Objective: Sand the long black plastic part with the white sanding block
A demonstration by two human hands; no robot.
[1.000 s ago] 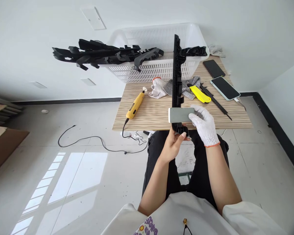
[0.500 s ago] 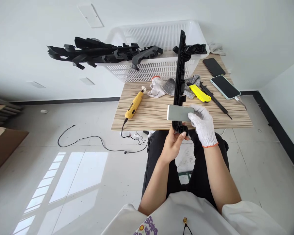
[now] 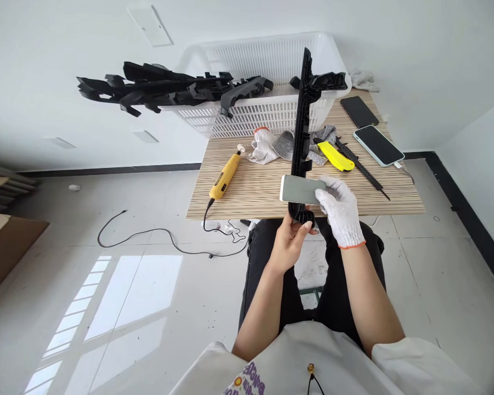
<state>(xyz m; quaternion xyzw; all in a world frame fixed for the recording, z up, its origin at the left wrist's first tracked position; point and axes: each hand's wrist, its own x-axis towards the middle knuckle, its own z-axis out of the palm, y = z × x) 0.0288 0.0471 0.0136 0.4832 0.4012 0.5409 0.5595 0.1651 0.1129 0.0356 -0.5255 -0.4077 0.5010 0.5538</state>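
Note:
My bare left hand [image 3: 290, 241] grips the near end of a long black plastic part [image 3: 302, 126] that stands nearly upright over the table's front edge. In a white knitted glove, my right hand [image 3: 341, 209] holds a grey rectangular block [image 3: 299, 190] pressed flat across the lower stretch of that part. The block hides the piece of the part behind it.
A striped wooden table [image 3: 263, 189] carries a yellow rotary tool [image 3: 226, 176], a white glove [image 3: 264, 146], a grey cloth, a yellow utility knife [image 3: 335, 157], a thin black tool and two phones [image 3: 377, 145]. A white basket [image 3: 267, 82] behind holds black parts [image 3: 168, 88]. A cable lies on the floor.
The black part's top has swung slightly right and stands more upright. The grey block has slid a little to the left across it.

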